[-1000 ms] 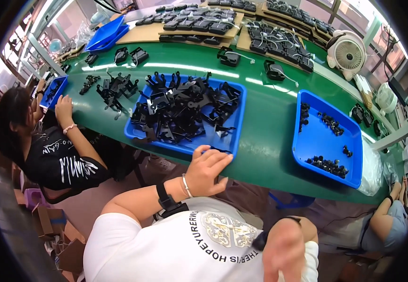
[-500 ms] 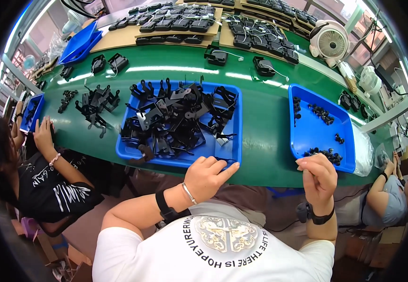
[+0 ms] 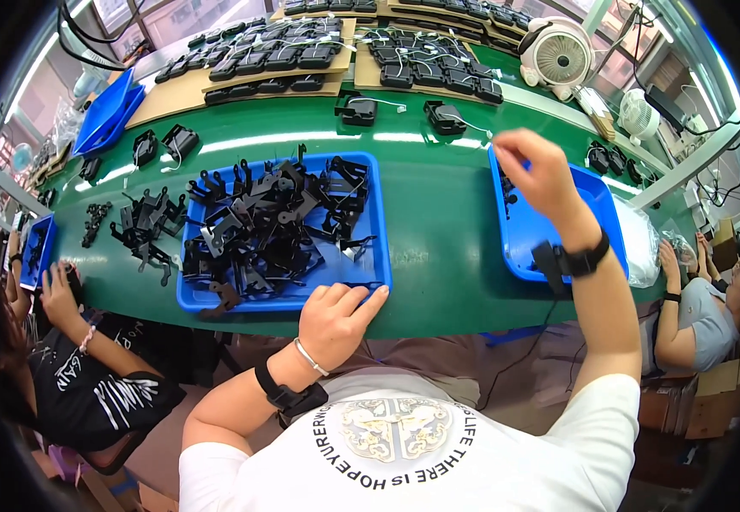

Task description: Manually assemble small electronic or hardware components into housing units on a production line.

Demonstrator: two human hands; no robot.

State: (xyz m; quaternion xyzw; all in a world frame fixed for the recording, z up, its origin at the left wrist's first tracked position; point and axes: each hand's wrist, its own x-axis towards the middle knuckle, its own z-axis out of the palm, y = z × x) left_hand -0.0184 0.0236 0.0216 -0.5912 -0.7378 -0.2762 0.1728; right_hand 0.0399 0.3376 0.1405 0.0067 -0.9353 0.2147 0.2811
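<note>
Many black brackets [image 3: 259,222] are heaped in a blue tray [image 3: 384,256] in front of me. My left hand [image 3: 333,322] lies over its front right corner, with the forefinger straight and the other fingers bent. A dark bracket edge [image 3: 368,286] shows beside these fingers, which seem closed on it; most of that piece is hidden. My right hand [image 3: 542,177] is raised over the far left part of a second blue tray [image 3: 519,271]. Its fingers are curled together, and anything between them is hidden. Small black parts [image 3: 509,192] show in that tray; my forearm covers others.
Loose brackets [image 3: 146,226] and a small dark pile [image 3: 95,224] lie left of the bracket tray. Black units with white cables [image 3: 445,118] stand along the far side. A fan [image 3: 562,61] stands at the back right. Co-workers sit left [image 3: 88,350] and right [image 3: 698,316].
My right hand has risen from the near edge of the right tray to above its far left part. My left hand stays at the bracket tray's corner. The whole view has shifted.
</note>
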